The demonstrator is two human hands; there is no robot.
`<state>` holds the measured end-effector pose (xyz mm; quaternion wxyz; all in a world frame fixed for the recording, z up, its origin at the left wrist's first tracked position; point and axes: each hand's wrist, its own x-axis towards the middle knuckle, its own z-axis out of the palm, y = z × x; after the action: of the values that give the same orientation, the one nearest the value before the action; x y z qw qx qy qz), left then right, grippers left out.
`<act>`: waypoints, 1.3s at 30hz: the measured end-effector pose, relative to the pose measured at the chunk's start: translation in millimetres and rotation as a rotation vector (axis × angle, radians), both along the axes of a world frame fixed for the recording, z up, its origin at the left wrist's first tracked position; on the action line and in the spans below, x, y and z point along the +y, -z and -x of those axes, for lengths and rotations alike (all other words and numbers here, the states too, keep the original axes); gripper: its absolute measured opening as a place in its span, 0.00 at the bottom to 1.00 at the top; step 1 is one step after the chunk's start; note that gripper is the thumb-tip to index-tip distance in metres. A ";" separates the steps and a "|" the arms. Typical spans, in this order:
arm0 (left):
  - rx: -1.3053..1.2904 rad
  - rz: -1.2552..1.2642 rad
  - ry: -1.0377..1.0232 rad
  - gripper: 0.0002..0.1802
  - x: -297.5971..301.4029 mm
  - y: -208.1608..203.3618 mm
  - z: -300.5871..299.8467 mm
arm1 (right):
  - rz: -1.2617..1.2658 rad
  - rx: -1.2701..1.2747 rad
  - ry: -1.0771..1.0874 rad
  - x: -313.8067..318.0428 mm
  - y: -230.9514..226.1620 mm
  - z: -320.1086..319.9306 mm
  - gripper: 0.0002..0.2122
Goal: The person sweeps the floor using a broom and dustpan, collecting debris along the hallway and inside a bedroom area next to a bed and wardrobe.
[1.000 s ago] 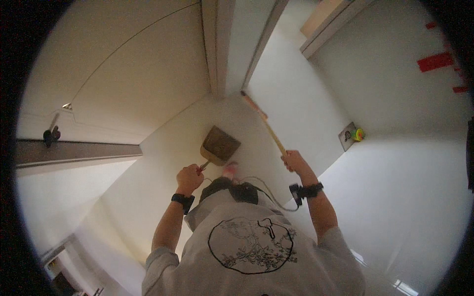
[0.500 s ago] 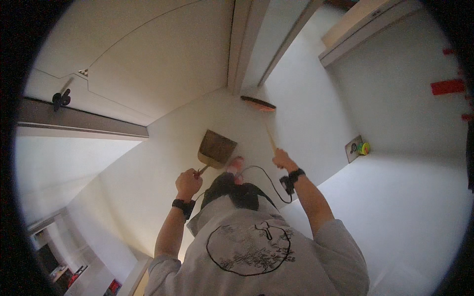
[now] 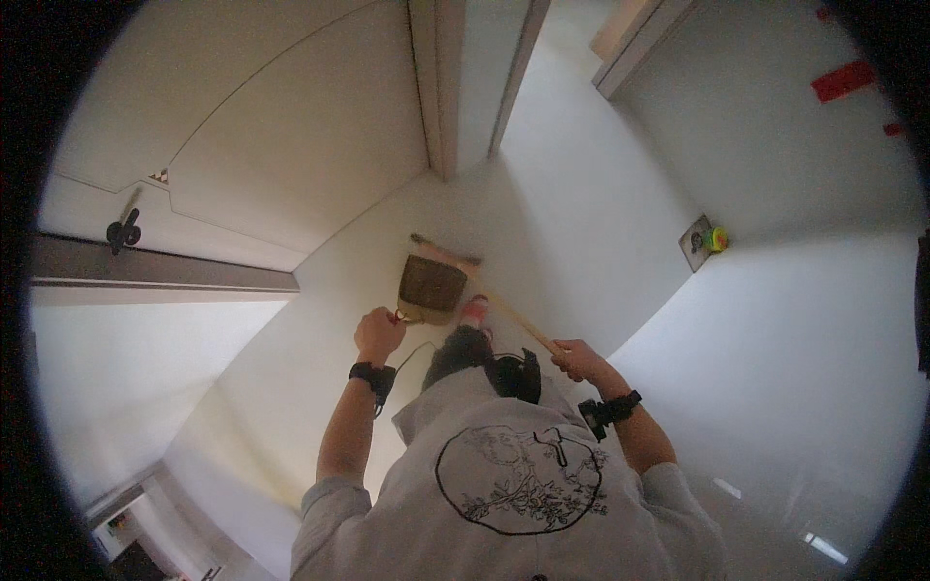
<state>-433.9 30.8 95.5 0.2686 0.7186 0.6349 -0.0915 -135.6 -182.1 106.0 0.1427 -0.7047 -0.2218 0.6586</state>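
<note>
My left hand [image 3: 380, 333] grips the handle of a brown dustpan [image 3: 431, 289] that rests on the pale floor ahead of my feet. My right hand [image 3: 579, 359] is closed around the wooden stick of a broom [image 3: 504, 310]. The broom's head [image 3: 441, 254] lies right at the far edge of the dustpan, touching or nearly touching it. Both wrists wear black bands. A pink-toed foot [image 3: 475, 308] shows just beside the pan. My grey printed shirt fills the lower middle of the view.
A white door with a dark lever handle [image 3: 121, 232] stands at the left, above a grey threshold strip [image 3: 155, 271]. A door frame [image 3: 441, 87] rises at the top centre. A wall socket plate with a green-and-orange plug [image 3: 704, 239] sits at the right.
The broom head has swung left and down, from well beyond the dustpan to its far edge. The view has tilted, and the door handle has dropped lower at the left.
</note>
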 end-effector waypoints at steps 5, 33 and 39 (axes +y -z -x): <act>-0.004 -0.030 0.048 0.10 -2.9 7.0 9.4 | -0.038 -0.086 0.232 -17.7 -10.2 5.3 0.12; -0.029 0.050 0.388 0.09 -6.9 -6.6 67.7 | 0.096 -0.389 0.056 14.7 108.7 37.9 0.08; -0.053 0.031 0.424 0.08 -5.1 -7.0 61.6 | 0.078 -0.281 0.071 19.4 -6.3 124.7 0.12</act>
<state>-495.4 25.6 102.5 0.2710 0.8339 0.4609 -0.1368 -260.3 -162.8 112.3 0.1058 -0.8025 -0.1887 0.5561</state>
